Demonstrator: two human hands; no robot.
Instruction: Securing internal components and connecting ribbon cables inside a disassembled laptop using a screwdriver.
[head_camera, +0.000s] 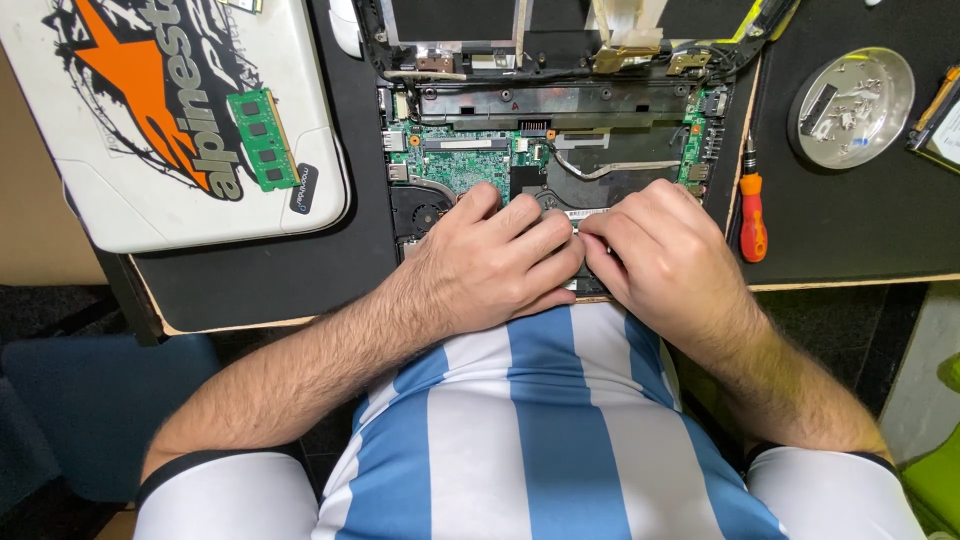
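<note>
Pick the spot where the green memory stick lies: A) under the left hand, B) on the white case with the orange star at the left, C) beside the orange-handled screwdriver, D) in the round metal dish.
B: the green memory stick rests on the white case at the left, away from the round metal dish, the screwdriver and both hands on the opened laptop.
</note>
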